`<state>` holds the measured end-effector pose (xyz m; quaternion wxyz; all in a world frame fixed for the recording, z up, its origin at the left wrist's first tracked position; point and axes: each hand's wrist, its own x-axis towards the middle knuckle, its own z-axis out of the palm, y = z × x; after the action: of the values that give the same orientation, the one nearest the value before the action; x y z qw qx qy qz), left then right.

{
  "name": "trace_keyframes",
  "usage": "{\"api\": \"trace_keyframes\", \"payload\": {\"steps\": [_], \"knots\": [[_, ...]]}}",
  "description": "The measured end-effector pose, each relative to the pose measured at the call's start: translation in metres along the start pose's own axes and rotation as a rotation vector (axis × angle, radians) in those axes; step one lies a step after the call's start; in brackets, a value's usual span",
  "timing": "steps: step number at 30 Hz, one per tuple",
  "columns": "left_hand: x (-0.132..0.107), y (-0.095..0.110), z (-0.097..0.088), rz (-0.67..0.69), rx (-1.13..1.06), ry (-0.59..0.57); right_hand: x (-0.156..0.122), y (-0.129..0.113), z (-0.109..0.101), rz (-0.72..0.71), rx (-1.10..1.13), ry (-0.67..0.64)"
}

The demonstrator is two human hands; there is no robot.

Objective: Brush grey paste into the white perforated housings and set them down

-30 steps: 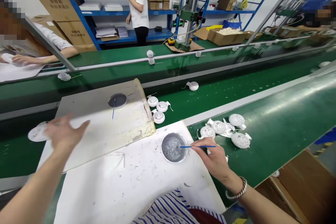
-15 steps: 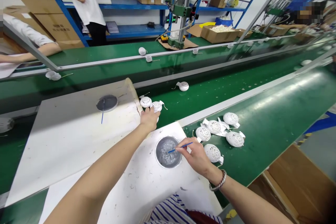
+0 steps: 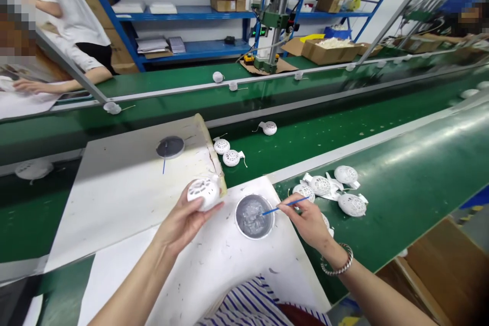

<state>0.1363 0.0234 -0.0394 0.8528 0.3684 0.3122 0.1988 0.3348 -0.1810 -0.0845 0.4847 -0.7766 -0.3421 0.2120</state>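
Observation:
My left hand (image 3: 187, 221) grips a round white plastic housing (image 3: 204, 192) with a slotted pattern on its face, raised above the white board (image 3: 214, 260). In my right hand (image 3: 311, 221) a thin blue stick (image 3: 284, 206) is pinched, its tip over or in a round tub (image 3: 254, 234) of grey paste. I cannot tell whether the tip is a brush. Beside my right hand lie several white housings with openwork faces, among them one housing (image 3: 352, 205) with a small tab; my hand partly hides some of them.
A second grey paste dish (image 3: 170, 147) with a blue stick sits on the left board (image 3: 126, 183). Two housings (image 3: 231, 157) lie together on the green belt (image 3: 324, 132), another (image 3: 269, 128) farther back. Across stand a press machine (image 3: 273, 25), a carton (image 3: 330, 52) and people at left.
My left hand has taken a housing from the belt and brought it back toward me over the board. The blue stick has drawn rightward in the tub. The view has shifted slightly.

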Motion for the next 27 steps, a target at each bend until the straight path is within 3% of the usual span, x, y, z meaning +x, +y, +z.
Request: {"api": "trace_keyframes", "payload": {"steps": [2, 7, 11, 16, 21, 27], "knots": [[-0.016, -0.009, -0.001, 0.009, -0.007, 0.01, -0.004, -0.003, -0.001, -0.014, -0.046, -0.013], [-0.042, -0.015, 0.001, 0.091, 0.25, -0.11, -0.01, -0.009, -0.006, -0.014, -0.013, 0.038], [-0.053, -0.01, 0.007, 0.031, 0.16, -0.189, -0.007, -0.008, -0.005, 0.091, 0.259, 0.091], [-0.06, -0.007, 0.012, -0.103, 0.014, -0.108, -0.004, -0.004, -0.003, 0.16, 0.476, 0.125], [-0.06, -0.01, 0.016, -0.049, 0.124, -0.045, -0.002, -0.016, -0.004, 0.204, 0.629, 0.138], [-0.051, -0.024, 0.028, -0.055, 0.15, 0.095, 0.0, -0.048, -0.007, 0.205, 0.764, 0.12]]}}
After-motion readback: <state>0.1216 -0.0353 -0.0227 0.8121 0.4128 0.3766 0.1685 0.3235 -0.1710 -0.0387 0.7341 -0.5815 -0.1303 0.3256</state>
